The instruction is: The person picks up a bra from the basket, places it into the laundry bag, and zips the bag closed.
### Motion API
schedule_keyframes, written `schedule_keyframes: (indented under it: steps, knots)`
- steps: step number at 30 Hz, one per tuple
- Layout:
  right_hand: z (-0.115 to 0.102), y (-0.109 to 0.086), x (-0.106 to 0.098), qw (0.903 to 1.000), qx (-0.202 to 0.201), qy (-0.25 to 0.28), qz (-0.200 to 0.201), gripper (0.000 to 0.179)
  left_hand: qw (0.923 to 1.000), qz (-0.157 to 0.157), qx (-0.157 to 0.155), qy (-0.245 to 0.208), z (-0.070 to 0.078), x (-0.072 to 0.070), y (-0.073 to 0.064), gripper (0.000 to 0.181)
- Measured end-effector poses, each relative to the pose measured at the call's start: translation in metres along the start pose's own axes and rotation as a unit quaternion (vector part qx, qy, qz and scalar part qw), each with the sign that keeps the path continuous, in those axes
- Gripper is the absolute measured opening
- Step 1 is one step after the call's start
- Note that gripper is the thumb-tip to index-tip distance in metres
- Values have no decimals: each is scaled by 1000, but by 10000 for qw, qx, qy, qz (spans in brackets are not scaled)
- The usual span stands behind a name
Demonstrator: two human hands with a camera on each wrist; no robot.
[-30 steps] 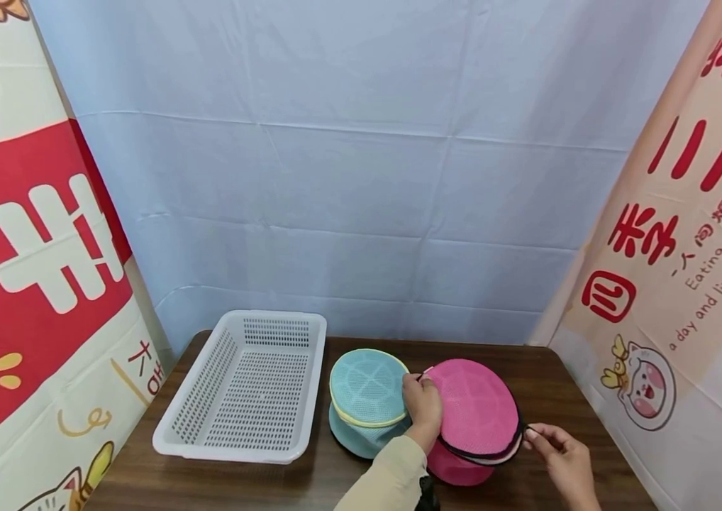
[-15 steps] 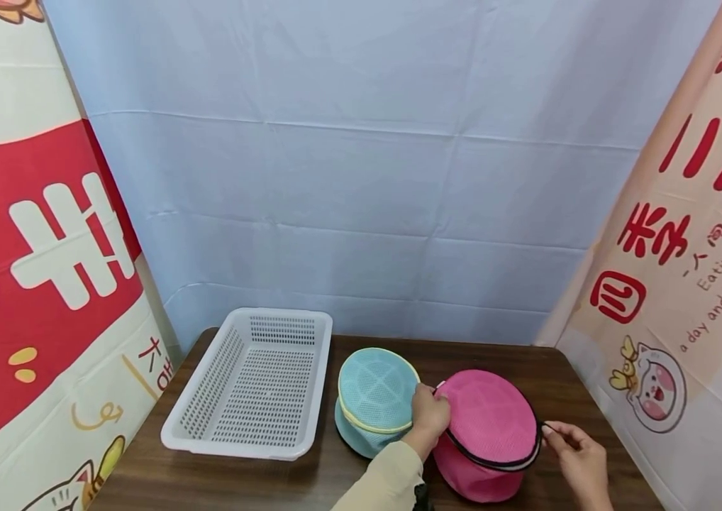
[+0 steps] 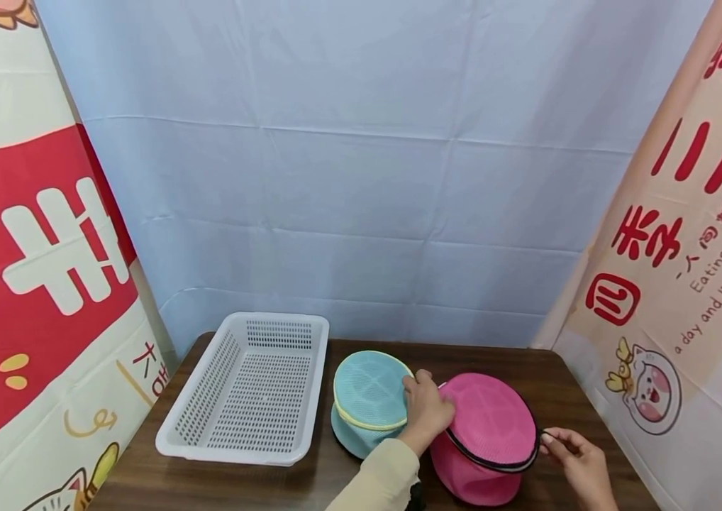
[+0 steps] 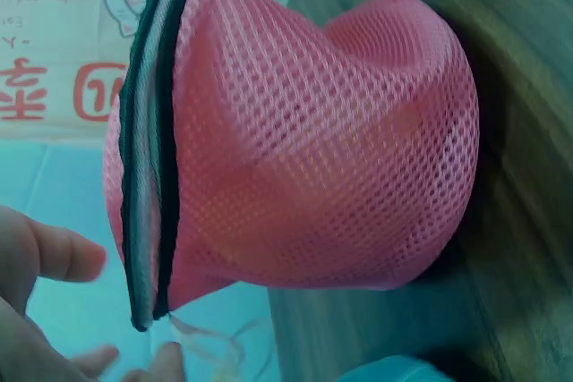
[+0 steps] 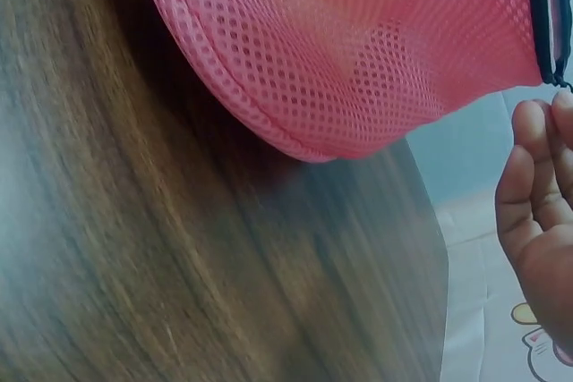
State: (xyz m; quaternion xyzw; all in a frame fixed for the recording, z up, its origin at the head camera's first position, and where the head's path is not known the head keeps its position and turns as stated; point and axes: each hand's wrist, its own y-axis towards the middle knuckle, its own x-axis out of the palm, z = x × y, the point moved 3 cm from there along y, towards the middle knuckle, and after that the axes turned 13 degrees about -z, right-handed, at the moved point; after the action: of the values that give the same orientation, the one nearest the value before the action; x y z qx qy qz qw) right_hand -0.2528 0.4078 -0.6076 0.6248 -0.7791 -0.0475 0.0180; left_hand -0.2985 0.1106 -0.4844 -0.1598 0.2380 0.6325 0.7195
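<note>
A pink mesh laundry bag (image 3: 491,415) with a round top stands on the table, a black-edged zipper (image 4: 148,158) running round its upper rim. My right hand (image 3: 581,465) pinches the zipper's small dark pull at the bag's right side; the right wrist view shows these fingers (image 5: 528,167) at the zipper's end. My left hand (image 3: 428,411) is by the bag's left edge, fingers spread. In the left wrist view its thumb (image 4: 67,255) is just off the rim, and a pale ribbon-like strip (image 4: 206,333) hangs near the fingertips.
Left of the pink bag is a light blue mesh bag (image 3: 370,390) with yellow trim, partly behind my left hand. A white perforated plastic basket (image 3: 227,455) sits on the left of the brown wooden table (image 3: 131,479). Cloth hangings (image 3: 348,177) enclose the back and sides.
My left hand has let go of the pink bag's left edge and its fingers have spread. The gap under the bag's top has narrowed. My right hand keeps its pinch at the right side.
</note>
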Motion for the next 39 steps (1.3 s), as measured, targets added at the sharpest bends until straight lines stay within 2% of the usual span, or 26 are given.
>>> schedule_keyframes:
  steps: [5,10,12,17,19,23,26,29,32,33,34,39]
  knots:
    - [14,10,-9,9996,-42,166,-215,43,9985,-222,408,278,-3,2,13,36]
    - [11,11,-8,9994,-73,170,-296,36,9968,-572,529,200,-13,7,24,42]
    - [-7,6,0,9996,-23,11,-280,32,9959,-739,513,134,-16,8,26,42]
    - [-69,-12,29,9988,153,-408,-220,15,9946,-972,362,-80,-17,7,27,44]
    - [-74,-11,32,9983,31,-512,-285,12,9938,-1059,219,-243,-16,6,25,48]
    - [-45,7,19,9969,-160,-694,-320,16,9901,-1328,-6,-463,-15,4,21,49]
    - [-14,23,7,9960,-180,-856,-177,23,9886,-1407,-40,-531,-15,3,18,37]
    - [6,33,2,9944,-179,-1039,5,26,9889,-1331,6,-655,-17,5,16,26]
    - [12,36,2,9948,-276,-975,-22,26,9897,-1158,-5,-846,-20,9,15,21]
    - [5,32,6,9962,-412,-733,-237,23,9901,-1086,14,-892,-20,11,15,18]
    - [4,32,6,9965,-419,-677,-267,22,9900,-1034,-9,-957,-20,13,15,15]
    - [-6,26,9,9952,-416,-742,-476,17,9893,-820,-50,-1209,-18,19,12,11]
